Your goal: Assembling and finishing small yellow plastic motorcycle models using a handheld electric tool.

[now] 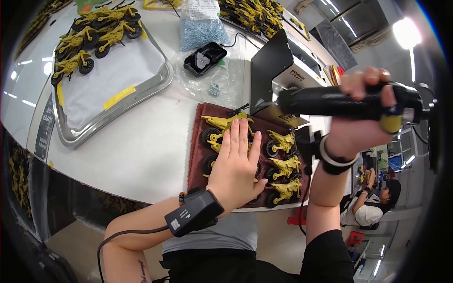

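My left hand lies palm down with its fingers stretched over yellow toy motorcycles on a brown cloth. The toys under the palm are mostly hidden. To the right of that hand stand more yellow toy motorcycles with black wheels. Raised at the right, my right hand is wrapped round a black electric screwdriver. The tool is held nearly level, its tip pointing left in front of a metal box with a black side panel. Whether the tip touches the box, I cannot tell.
At the left a metal tray holds several finished-looking yellow motorcycles. A bag of small bluish pieces and a black dish are at the back. Cables hang from the wrist device and screwdriver. A co-worker sits far right.
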Motion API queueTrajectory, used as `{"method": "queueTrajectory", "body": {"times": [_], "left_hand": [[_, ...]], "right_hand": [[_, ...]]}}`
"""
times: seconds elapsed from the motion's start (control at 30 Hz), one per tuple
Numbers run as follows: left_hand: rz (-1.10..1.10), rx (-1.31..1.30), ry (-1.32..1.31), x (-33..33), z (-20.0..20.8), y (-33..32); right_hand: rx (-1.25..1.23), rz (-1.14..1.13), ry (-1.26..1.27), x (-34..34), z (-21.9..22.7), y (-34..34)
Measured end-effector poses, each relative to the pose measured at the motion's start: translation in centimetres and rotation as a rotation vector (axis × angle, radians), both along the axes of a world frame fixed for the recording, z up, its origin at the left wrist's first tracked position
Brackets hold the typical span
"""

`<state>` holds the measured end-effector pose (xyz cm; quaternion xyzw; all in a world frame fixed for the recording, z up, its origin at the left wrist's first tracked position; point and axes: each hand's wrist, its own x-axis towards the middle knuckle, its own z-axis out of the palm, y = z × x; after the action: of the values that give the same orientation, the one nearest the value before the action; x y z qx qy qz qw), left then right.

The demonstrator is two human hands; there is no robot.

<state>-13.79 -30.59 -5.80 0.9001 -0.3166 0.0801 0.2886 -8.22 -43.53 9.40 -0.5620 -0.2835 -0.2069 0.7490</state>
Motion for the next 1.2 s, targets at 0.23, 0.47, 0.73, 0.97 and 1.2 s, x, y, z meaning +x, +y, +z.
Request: {"method": "queueTrajectory", "body": {"times": [0.23, 0.47, 0.73, 0.97, 1.2], "left_hand": [[0.000, -0.004, 0.028, -0.2, 0.0, -0.1], [-0.018, -0.047, 0.053, -0.1, 0.1, -0.1], [-0.033, -0.056, 0.039, -0.1, 0.1, -0.1], [-0.026, 0.009, 0.034, 0.0, 0.1, -0.2], [-0.051, -0.048, 0.041, -0.1, 0.6, -0.3]], "right_hand": [[0.065, -0.285, -0.261, 4.2, 3.9, -7.4], [0.115, -0.129, -0.135, 4.3, 3.2, -9.7], [-0.101, -0.184, -0.017, 1.8, 1.1, -7.2], [-0.006, -0.203, 0.119, 1.7, 0.2, -7.7], [0.069, -0.303, -0.078, 0.9, 3.8, -9.2]]}}
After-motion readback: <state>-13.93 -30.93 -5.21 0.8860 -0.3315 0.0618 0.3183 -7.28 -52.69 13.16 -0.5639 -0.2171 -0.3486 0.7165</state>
